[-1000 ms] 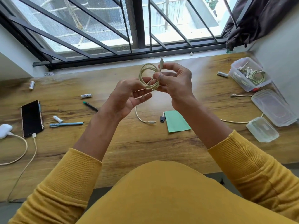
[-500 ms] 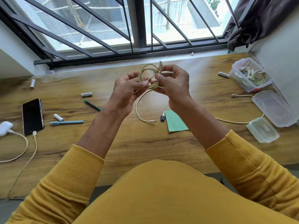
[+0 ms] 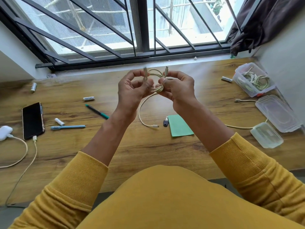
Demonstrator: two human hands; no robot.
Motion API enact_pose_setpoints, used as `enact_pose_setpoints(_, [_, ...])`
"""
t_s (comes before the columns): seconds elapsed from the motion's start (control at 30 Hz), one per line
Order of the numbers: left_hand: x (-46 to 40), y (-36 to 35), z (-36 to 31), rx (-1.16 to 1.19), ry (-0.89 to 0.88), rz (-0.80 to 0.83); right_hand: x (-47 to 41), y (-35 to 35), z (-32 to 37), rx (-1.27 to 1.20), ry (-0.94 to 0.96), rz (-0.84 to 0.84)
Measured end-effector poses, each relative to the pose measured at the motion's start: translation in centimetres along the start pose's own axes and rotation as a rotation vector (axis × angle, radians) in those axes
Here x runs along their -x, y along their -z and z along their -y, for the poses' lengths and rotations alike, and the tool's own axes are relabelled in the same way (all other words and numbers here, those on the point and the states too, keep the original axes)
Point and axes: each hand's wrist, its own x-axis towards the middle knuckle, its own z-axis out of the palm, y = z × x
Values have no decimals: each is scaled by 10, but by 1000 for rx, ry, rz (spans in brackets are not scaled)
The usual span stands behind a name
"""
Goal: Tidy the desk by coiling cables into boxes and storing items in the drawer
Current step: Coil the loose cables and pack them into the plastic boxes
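Head view: both hands up over the wooden bench [image 3: 148,151], working a cream-coloured charging cable [image 3: 156,88] wound into a small coil. Right hand [image 3: 177,87] has fingers curled round the coil, thumb pinching the bundle at its lower side; one plug end sticks up just above the fingers. Left hand [image 3: 133,86] fingers curled too, pinching the other plug end of the cable, which is blurred, w/ thumb near the coil. A loose loop of cream cable [image 3: 143,119] w/ white plug lies on the bench below the hands; can't tell if it joins the coil.

Far R corner: clear plastic box [image 3: 244,86] w/ pale coiled cables inside, no lid on. Nearer, a clear lid [image 3: 277,114] and a small clear container [image 3: 266,137], another cream cable running between them. White battery [image 3: 227,79] just left of the box.

Centre: green paper sheet [image 3: 180,125], small dark USB stick [image 3: 165,123] touching its left edge. Left side: black phone [image 3: 33,120] w/ cable plugged in, white earbud case [image 3: 5,132] also on a cable, light-blue pen [image 3: 67,127], dark pen w/ teal ends [image 3: 96,112], white batteries [image 3: 88,98] scattered. Yellow ribbed sleeves [image 3: 79,182] on both arms.
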Motion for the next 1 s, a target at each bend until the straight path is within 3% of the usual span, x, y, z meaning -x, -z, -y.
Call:
enact_pose_setpoints(0.2, [-4, 1, 4, 21, -8, -168, -2, 4, 0, -48, 74, 17])
enact_pose_setpoints(0.5, [-16, 2, -1, 352, 238, -322, -3, -5, -12, -36, 177, 214])
enact_pose_setpoints(0.77, [-20, 17, -3, 566, 458, -137, -5, 2, -14, -30, -19, 530])
enact_pose_setpoints(1.0, [-13, 19, -4, 333, 448, -38, -1, 3, -14, 149, -7, 602])
